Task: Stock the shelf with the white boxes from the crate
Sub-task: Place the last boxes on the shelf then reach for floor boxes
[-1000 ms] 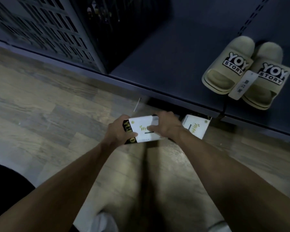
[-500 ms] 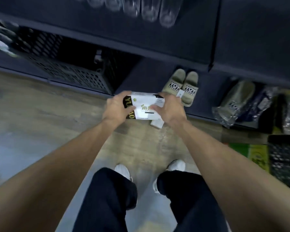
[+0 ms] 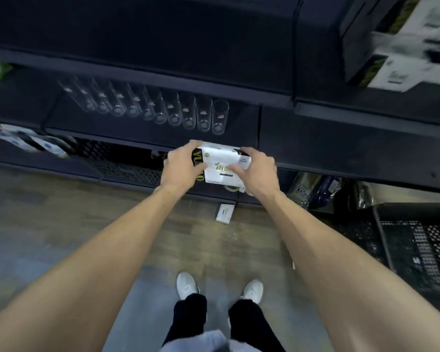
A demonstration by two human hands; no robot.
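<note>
Fingers (image 3: 188,151) of the left hand (image 3: 179,168) curl over the dark left end of the white box (image 3: 220,165); right hand (image 3: 258,174) grips its right end, thumb across the printed top. Box held in both hands at frame centre, in front of a dark shelf edge (image 3: 341,168), just below a row of clear glasses (image 3: 173,110). Second white box (image 3: 224,212) lies on the wood floor (image 3: 61,212) below. Black crate (image 3: 417,245) at right edge. Stacked white cartons (image 3: 404,47) upper right, blurred.
</note>
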